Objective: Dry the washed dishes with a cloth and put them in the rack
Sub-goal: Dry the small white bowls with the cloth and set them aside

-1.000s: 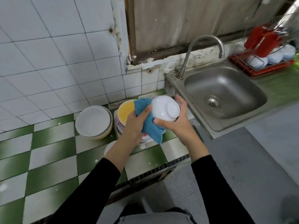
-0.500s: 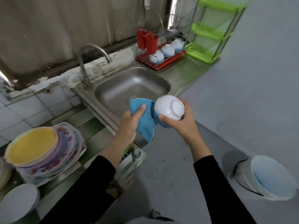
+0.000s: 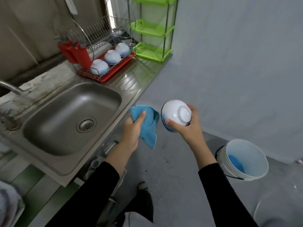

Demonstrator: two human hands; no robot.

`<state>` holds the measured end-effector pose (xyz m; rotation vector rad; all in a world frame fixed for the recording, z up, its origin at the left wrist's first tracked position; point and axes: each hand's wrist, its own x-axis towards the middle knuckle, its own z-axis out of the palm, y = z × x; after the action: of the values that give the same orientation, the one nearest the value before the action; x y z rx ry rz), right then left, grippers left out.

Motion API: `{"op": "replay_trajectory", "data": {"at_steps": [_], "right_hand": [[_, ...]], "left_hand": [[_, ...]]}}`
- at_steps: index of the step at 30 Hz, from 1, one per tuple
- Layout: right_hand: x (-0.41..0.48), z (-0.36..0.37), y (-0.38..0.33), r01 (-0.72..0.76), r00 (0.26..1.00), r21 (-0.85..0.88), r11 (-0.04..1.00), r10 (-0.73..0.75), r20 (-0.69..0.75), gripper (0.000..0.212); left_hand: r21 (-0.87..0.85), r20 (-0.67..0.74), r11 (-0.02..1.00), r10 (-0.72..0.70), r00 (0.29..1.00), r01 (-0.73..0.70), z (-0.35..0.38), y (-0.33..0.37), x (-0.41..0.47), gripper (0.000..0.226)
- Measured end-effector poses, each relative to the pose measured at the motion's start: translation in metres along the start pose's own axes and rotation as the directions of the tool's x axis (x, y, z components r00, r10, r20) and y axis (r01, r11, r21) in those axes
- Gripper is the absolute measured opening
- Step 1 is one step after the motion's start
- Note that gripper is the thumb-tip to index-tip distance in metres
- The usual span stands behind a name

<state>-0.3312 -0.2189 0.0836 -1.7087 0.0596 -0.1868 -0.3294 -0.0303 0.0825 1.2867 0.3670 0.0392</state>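
My right hand [image 3: 188, 128] grips a white bowl [image 3: 176, 114] with a blue rim pattern, turned base-up, in front of the counter edge. My left hand [image 3: 132, 133] holds a blue cloth [image 3: 147, 126] bunched beside the bowl, a small gap between them. The wire dish rack [image 3: 98, 41] on its red tray [image 3: 114, 74] stands behind the sink at the back. Three white bowls [image 3: 112, 57] lie upside down in it.
A steel sink [image 3: 70, 120] with a tap [image 3: 9, 87] lies left of my hands. A green tiered plastic shelf [image 3: 152, 28] stands right of the rack. A white bucket [image 3: 246, 161] sits on the floor at right. Plates show blurred at the lower left corner.
My view has swung right from the stacked plates to the sink and rack. The cloth has come off the bowl, and both hands have moved right past the sink.
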Motion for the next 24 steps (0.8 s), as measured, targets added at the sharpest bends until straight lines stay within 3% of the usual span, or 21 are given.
{"op": "replay_trajectory", "data": {"at_steps": [6, 12, 16, 19, 24], "right_hand": [[0.08, 0.008, 0.016, -0.018, 1.0, -0.012, 1.0, 0.018, -0.004, 0.085], [0.209, 0.037, 0.01, -0.03, 0.998, 0.002, 1.0, 0.03, 0.06, 0.081], [0.292, 0.056, 0.004, -0.038, 0.993, -0.01, 0.999, 0.039, 0.109, 0.074], [0.345, 0.072, 0.001, -0.036, 0.989, -0.016, 0.999, 0.038, 0.141, 0.078], [0.411, 0.101, -0.001, -0.025, 0.978, -0.029, 0.999, 0.03, 0.204, 0.08]], "left_hand": [[0.019, -0.019, 1.0, 0.024, 1.0, -0.023, 0.029, 0.009, 0.079, 0.02], [-0.036, -0.1, 0.999, 0.022, 0.995, -0.026, 0.064, 0.043, 0.185, 0.01], [-0.086, -0.128, 0.996, 0.024, 0.991, -0.035, 0.083, 0.07, 0.254, 0.028], [-0.117, -0.172, 0.991, 0.04, 0.984, -0.06, 0.093, 0.086, 0.298, 0.01], [-0.078, -0.279, 0.993, 0.066, 0.958, -0.091, 0.091, 0.1, 0.348, 0.012]]}}
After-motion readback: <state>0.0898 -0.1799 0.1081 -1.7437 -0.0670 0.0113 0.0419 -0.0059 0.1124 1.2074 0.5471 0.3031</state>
